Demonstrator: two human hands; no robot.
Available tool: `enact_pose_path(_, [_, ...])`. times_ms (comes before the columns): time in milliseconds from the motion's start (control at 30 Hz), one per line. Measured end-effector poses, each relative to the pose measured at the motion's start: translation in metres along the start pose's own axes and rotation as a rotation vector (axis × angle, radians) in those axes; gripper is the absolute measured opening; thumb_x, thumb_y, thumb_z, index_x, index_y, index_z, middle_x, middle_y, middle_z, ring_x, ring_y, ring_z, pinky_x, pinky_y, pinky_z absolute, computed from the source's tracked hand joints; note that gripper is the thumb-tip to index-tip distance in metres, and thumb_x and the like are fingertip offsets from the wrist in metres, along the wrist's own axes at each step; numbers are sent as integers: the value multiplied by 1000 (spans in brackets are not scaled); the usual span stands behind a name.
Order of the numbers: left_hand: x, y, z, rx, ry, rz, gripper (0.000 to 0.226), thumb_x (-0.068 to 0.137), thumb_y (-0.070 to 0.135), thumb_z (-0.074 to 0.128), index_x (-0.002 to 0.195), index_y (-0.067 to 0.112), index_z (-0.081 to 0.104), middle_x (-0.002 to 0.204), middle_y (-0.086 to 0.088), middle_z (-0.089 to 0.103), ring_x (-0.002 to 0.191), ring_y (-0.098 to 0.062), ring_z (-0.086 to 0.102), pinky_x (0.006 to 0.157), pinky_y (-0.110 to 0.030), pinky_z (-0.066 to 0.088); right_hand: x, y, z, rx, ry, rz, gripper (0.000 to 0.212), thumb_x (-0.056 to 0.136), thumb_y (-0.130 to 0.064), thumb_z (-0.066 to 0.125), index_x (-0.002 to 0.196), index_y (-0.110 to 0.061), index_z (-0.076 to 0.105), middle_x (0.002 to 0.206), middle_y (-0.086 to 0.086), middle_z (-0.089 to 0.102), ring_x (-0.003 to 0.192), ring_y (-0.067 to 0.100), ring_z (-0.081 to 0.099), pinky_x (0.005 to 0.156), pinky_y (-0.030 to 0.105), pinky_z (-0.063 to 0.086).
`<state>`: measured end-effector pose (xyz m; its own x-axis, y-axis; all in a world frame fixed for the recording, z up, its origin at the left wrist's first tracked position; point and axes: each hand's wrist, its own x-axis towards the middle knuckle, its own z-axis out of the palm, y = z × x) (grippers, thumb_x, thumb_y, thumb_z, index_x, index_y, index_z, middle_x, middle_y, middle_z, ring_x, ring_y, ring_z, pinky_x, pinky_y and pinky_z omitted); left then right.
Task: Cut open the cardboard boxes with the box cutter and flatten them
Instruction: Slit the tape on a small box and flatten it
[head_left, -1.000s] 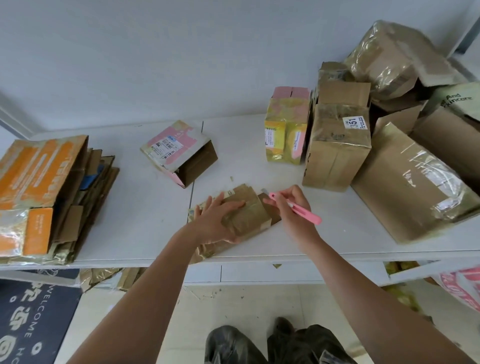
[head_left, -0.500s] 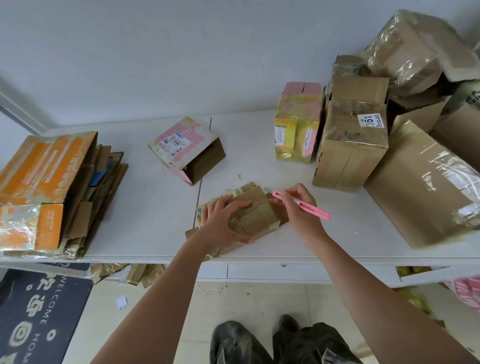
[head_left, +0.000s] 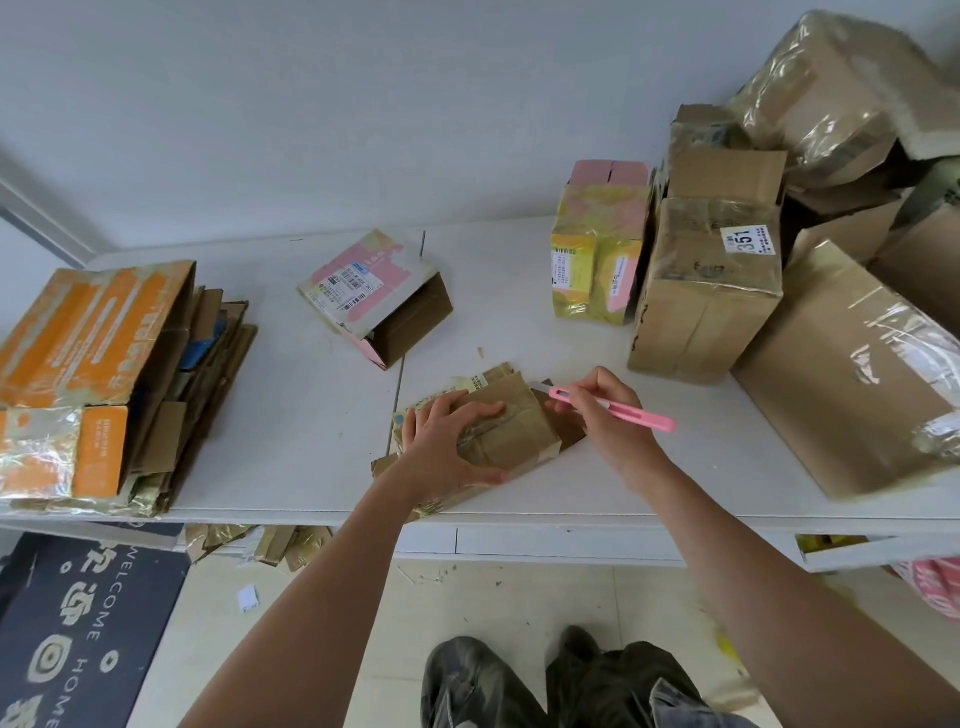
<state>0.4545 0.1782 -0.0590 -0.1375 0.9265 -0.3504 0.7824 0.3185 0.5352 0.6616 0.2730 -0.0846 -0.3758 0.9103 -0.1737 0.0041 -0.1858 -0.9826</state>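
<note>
Near front edge of white surface: small brown box, taped, partly collapsed, pinned under left hand, fingers spread and pressing flat on top, thumb hooked round near side. Right hand just beside box's right end, fingers pinching pink box cutter like a pen, blade end touching or almost touching far right corner of box; blade itself too small to confirm. Step judged as slicing tape seam at that end. Best done with shallow blade, pulled along seam away from holding hand, left fingers kept clear of cut line, box held firm so no slide toward edge. Risk: slip on glossy tape, box skidding off front. Containers: pink labelled box further back, lying on side, open end facing camera, inside dark and apparently holding nothing. Yellow and pink wrapped box upright, sealed, contents unseen. Brown box with 351 sticker just right of it, taped shut. Big taped box far right, more boxes piled behind, all closed or too hidden to judge. Stack of flattened cardboard at left end, orange sheet on top. Scraps on floor under front edge. Many boxes uncut, so task judged mid-way at most.
</note>
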Motion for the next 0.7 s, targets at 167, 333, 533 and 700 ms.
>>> enact_pose_path(167, [1,1,1,15,14,-6,73,66,56,82,120,69,35,149,12,22,137,-18,9,117,-44,0,-7,0,-11,-79,-58,-40,16,97,-7,56,90,7,55,86,0,74,93,14,71,88,30,54])
enact_pose_path(333, [-1,1,2,35,25,-10,73,68,55,81,126,63,39,149,10,22,136,-20,11,118,-46,2,-9,2,-20,-125,-98,-6,16,96,-9,59,89,5,57,86,1,74,93,12,70,91,31,54])
enact_pose_path(533, [-1,3,3,31,33,-9,74,67,54,82,127,63,40,149,9,23,136,-18,11,119,-45,3,-21,1,-31,-163,-145,-17,15,96,-11,58,86,-1,57,89,1,75,96,10,69,76,11,48])
enact_pose_path(700, [-1,4,2,41,30,-12,73,69,54,81,130,60,40,149,9,23,137,-20,11,119,-47,3,-30,-3,-37,-191,-180,-5,15,97,-8,55,89,5,56,88,1,75,94,6,69,79,11,46])
